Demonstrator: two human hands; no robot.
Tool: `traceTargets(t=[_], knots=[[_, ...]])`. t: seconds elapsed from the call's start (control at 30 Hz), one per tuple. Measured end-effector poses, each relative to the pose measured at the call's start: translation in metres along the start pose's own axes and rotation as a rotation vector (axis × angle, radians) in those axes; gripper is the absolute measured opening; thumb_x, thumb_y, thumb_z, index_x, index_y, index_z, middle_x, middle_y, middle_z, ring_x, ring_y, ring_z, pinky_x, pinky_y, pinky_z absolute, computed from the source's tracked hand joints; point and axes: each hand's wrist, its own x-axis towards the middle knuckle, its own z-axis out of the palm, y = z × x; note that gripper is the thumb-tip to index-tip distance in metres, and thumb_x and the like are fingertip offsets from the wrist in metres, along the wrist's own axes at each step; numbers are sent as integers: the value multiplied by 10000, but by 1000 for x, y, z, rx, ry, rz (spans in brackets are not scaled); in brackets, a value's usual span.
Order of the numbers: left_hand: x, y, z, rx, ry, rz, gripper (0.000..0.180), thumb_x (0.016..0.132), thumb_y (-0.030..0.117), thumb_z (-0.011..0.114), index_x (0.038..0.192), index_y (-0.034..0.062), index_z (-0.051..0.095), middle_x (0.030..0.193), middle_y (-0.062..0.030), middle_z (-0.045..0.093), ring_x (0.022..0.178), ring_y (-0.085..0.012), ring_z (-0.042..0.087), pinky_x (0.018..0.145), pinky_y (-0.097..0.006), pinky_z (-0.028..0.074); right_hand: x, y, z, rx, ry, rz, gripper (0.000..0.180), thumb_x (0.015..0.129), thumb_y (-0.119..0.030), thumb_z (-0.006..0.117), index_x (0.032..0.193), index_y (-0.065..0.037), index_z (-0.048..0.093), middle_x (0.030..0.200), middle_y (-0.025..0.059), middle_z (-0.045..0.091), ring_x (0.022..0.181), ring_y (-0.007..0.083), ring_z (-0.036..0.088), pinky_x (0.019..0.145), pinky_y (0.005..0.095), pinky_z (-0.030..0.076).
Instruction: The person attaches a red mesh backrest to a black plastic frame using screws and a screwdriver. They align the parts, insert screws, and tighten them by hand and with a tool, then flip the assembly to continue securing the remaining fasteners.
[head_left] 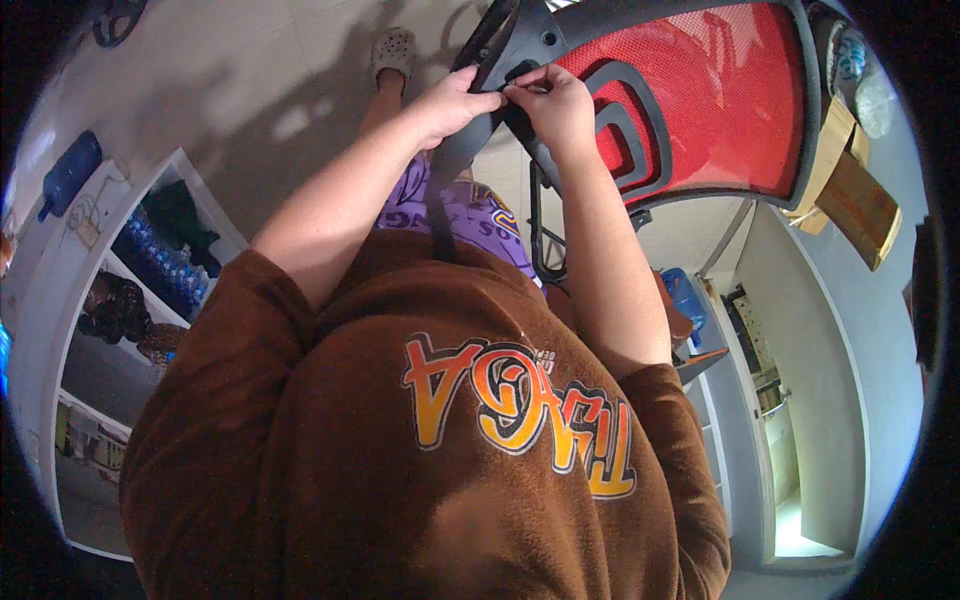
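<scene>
An office chair with a red mesh backrest [715, 95] in a black frame lies tilted in front of me. My left hand [455, 108] is closed round the edge of a black chair part [463, 150], its thumb pointing right. Close beside it, my right hand [557, 108] has thumb and fingertips pinched together against a dark spot on the chair. Whatever is between those fingers is too small to make out. A round hole [548, 38] shows in the black plastic just above the right hand. Black loops of lumbar support [640, 130] stand out from the mesh.
On the left stands a white shelf unit [75, 345] with bottles and dark items, a blue water jug [72, 172] beyond it. Cardboard [858, 210] leans at the right, near a pale cabinet [810, 400]. Another blue jug [683, 300] is behind my right arm. My clog [392, 52] rests on the tiled floor.
</scene>
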Motion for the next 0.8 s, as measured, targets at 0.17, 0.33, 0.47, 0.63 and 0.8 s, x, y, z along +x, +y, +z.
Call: traceTargets(t=[0.17, 0.33, 0.47, 0.63, 0.8], knots=[[-5, 5, 1, -3, 1, -2, 358, 844, 123, 590, 1176, 36, 487, 995, -40, 581, 865, -124, 547, 762, -265, 446, 3, 9, 4, 318, -66, 228, 196, 667, -96, 759, 763, -35, 599, 697, 47, 616, 633, 137, 584, 587, 262, 464], [1, -4, -2, -12, -19, 16, 367, 853, 152, 603, 1179, 36, 482, 990, -46, 580, 855, -123, 553, 747, -263, 457, 10, 20, 6, 692, -60, 403, 212, 672, -78, 763, 740, -23, 570, 637, 25, 555, 562, 125, 521, 473, 249, 387], [-3, 2, 1, 40, -10, 16, 369, 856, 158, 604, 1181, 36, 480, 989, -50, 581, 855, -119, 555, 749, -262, 459, 19, 16, 3, 654, -194, 399, 226, 679, -99, 767, 764, -20, 574, 639, 22, 544, 511, 116, 481, 435, 240, 329], [3, -8, -4, 23, -41, 14, 475, 826, 206, 633, 1228, 22, 460, 1085, -88, 576, 975, -159, 534, 853, -292, 426, 18, 13, -1, 556, -241, 481, 241, 683, -133, 770, 828, -18, 616, 705, 31, 590, 517, 131, 492, 450, 267, 355], [1, 2, 1, 18, -36, -12, 427, 836, 175, 617, 1198, 10, 463, 1085, -85, 573, 984, -158, 533, 866, -294, 421, 14, 7, 0, 500, -183, 459, 218, 719, -140, 754, 812, -86, 564, 660, -26, 519, 511, 82, 415, 455, 242, 289]])
